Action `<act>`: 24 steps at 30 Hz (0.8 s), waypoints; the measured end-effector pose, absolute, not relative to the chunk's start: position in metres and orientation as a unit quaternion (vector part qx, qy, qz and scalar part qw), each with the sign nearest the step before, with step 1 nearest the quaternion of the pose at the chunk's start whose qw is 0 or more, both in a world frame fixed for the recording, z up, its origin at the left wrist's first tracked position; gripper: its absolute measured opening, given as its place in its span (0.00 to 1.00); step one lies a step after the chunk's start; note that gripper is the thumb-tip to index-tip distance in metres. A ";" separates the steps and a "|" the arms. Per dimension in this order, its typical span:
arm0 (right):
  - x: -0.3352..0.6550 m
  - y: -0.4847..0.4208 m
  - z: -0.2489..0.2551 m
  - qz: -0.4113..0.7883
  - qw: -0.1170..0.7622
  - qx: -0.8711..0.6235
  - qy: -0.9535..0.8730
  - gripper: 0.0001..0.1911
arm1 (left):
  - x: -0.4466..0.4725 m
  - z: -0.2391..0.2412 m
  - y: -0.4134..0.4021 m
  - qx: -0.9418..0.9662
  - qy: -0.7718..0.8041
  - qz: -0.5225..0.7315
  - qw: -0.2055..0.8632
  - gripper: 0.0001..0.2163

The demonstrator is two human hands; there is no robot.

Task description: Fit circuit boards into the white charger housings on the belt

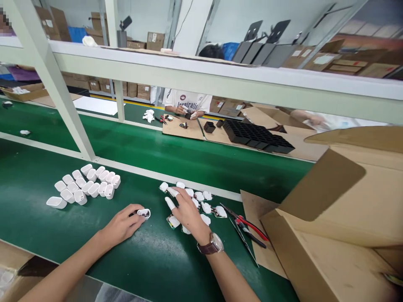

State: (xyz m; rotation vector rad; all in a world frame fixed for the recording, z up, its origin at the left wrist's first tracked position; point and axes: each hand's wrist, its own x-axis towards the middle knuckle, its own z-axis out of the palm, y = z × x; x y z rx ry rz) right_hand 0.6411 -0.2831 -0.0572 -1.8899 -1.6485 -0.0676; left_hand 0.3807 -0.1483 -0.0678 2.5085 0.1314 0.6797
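Note:
Closed around a small white plastic housing (144,213), my left hand (124,224) rests on the green bench. Dark parts show inside the housing's open top. My right hand (185,209), with white covers on two fingertips and a watch (211,245) at the wrist, hovers over several small white-topped circuit pieces (206,207). Its fingers are stretched apart, their tips close to a piece (163,186) at the group's far left. I cannot tell whether they touch it. To the left, several white housings (80,196) stand grouped with their openings up.
Red-handled pliers (252,228) and metal tweezers (244,241) lie right of the circuit pieces. A large open cardboard box (299,251) stands at the right. A white frame post (72,100) rises at the left. Across, a co-worker (188,100) handles a dark part beside a black tray (256,136).

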 end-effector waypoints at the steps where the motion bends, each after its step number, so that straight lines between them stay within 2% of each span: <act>1: 0.648 -0.282 -0.057 -0.042 0.285 -0.725 -0.626 0.18 | 0.383 -0.064 -0.148 0.929 0.053 0.252 0.267 0.07; 6: 0.669 -0.267 -0.058 -0.057 0.231 -0.738 -0.631 0.20 | 0.391 -0.055 -0.148 0.920 0.092 0.265 0.273 0.06; 12: 0.664 -0.236 -0.064 -0.052 0.183 -0.725 -0.662 0.08 | 0.412 -0.042 -0.123 0.938 0.082 0.182 0.283 0.07; 15: 0.640 -0.233 -0.069 -0.056 0.165 -0.710 -0.682 0.04 | 0.448 -0.021 -0.070 0.944 0.145 0.194 0.223 0.06; 17: 0.618 -0.240 -0.071 -0.060 0.157 -0.702 -0.692 0.06 | 0.476 -0.009 -0.026 0.937 0.226 0.197 0.181 0.04; 21: 0.592 -0.264 -0.063 -0.054 0.176 -0.708 -0.682 0.23 | 0.516 -0.007 0.037 0.917 0.304 0.193 0.170 0.03; 22: 0.592 -0.270 -0.059 -0.043 0.188 -0.704 -0.684 0.25 | 0.519 -0.009 0.044 0.915 0.311 0.191 0.171 0.03; 24: 0.598 -0.279 -0.050 -0.008 0.213 -0.678 -0.704 0.21 | 0.515 -0.008 0.050 0.913 0.314 0.195 0.172 0.05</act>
